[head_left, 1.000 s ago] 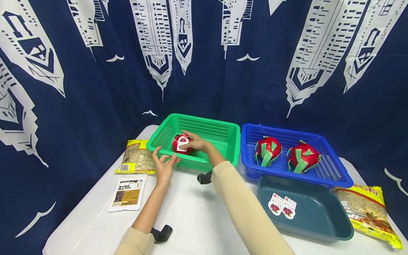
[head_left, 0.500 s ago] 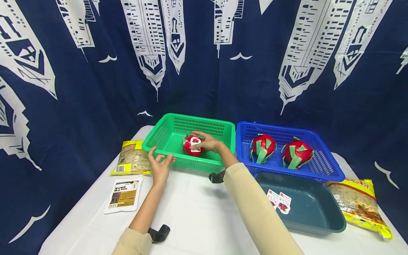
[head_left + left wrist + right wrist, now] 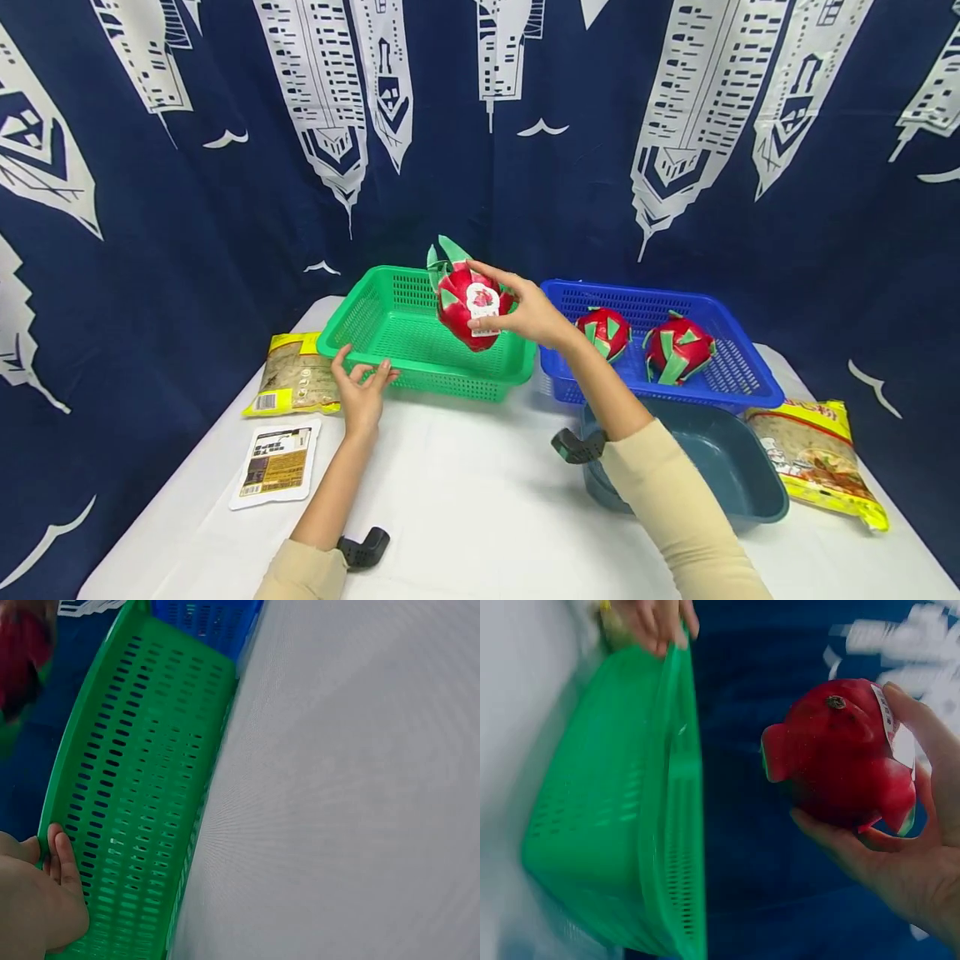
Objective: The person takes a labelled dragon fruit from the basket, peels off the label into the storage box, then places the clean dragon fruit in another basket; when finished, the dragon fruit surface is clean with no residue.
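My right hand (image 3: pixel 528 315) grips a red dragon fruit (image 3: pixel 456 310) with green leaf tips, holding it up over the green basket (image 3: pixel 408 377). A white label (image 3: pixel 482 302) with a fruit picture is on its side, under my thumb. The right wrist view shows the dragon fruit (image 3: pixel 832 761) between thumb and fingers, above the basket's rim. My left hand (image 3: pixel 362 398) pinches the near rim of the green basket, thumb on one side and fingers on the other, as the left hand (image 3: pixel 45 900) also shows in the left wrist view.
Two more dragon fruits (image 3: pixel 604 331) lie in a blue basket (image 3: pixel 738 392) on the right. In front of it is a teal tub (image 3: pixel 738 467), partly hidden by my right arm. Yellow food bags (image 3: pixel 296 373) lie at both sides, and a white flat packet (image 3: pixel 276 464) front left.
My right hand has lifted the dragon fruit up from inside the green basket and moved it rightward. My left hand keeps its hold on the rim. The head view has shifted right.
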Available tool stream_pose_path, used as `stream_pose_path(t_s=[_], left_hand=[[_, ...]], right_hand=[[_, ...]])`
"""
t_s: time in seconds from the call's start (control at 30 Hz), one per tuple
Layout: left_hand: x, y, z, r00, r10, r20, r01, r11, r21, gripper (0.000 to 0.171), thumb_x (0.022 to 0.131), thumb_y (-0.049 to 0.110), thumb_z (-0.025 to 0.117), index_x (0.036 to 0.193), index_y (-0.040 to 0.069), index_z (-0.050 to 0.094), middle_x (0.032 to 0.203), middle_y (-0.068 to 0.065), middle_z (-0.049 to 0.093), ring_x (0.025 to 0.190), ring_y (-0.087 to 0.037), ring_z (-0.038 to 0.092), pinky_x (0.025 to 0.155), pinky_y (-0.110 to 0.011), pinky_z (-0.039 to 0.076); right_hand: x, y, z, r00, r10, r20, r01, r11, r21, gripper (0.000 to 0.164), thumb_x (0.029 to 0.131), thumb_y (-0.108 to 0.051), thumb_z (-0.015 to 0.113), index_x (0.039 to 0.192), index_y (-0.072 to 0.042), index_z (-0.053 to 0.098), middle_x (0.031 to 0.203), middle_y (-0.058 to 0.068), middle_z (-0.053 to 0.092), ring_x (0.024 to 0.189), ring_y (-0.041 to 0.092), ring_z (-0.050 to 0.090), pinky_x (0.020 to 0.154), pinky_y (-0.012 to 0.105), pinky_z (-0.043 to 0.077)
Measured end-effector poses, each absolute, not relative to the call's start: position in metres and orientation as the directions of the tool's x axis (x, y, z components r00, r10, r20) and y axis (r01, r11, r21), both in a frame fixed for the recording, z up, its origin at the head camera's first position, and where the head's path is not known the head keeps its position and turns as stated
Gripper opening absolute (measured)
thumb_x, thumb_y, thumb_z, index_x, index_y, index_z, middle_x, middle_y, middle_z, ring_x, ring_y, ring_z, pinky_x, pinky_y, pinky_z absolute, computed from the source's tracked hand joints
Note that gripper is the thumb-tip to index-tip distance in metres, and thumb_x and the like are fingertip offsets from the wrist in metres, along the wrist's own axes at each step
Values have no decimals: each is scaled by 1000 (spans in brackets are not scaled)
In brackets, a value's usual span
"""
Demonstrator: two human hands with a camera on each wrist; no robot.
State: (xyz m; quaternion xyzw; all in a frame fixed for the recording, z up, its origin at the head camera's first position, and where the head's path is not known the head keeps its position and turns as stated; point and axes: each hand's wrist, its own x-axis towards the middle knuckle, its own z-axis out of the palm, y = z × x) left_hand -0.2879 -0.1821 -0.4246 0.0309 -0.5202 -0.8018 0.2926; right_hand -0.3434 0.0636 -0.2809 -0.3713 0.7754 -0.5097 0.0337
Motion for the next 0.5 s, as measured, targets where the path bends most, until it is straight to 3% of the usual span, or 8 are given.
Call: stream_pose_path(t_s=[0.1,0.17,0.37,0.5], left_hand=[[-290,-183,-426,-823,-506,259,445,-291,847,69,85,-8,58,139,7,17,79,-10,43,63,-15,64,71,-27,53],[-291,-183,-426,-821,-509,258,447,-293,845,69,85,-8,59,139,6,17,78,-9,43,64,-15,64,72,-27,53],[-289,-183,-426,-824,-505,258,445,-295,845,70,85,-8,58,139,5,15,80,-12,43,64,-16,64,73,-28,53],[-288,-182,-426,-824,-499,268,439,-264,859,70,86,-7,58,140,5,15,82,-14,43,66,-18,65,75,-30,53]], right_hand=[[-316,81,-288,-696,-609,379,-626,257,-737,79,71,-25,81,138,-38,41,133,-3,43,115,19,41,76,34,52],[-292,91,-296,-695,-612,377,-640,288,-713,79,69,-27,82,137,-38,43,134,-2,42,117,21,40,74,33,53],[-229,113,-343,-738,-626,253,-551,341,-761,79,65,-34,84,135,-38,46,137,2,39,116,25,42,77,29,51],[-208,116,-379,-732,-659,172,-509,363,-781,79,63,-41,83,133,-37,47,134,-2,42,116,23,43,83,33,48]])
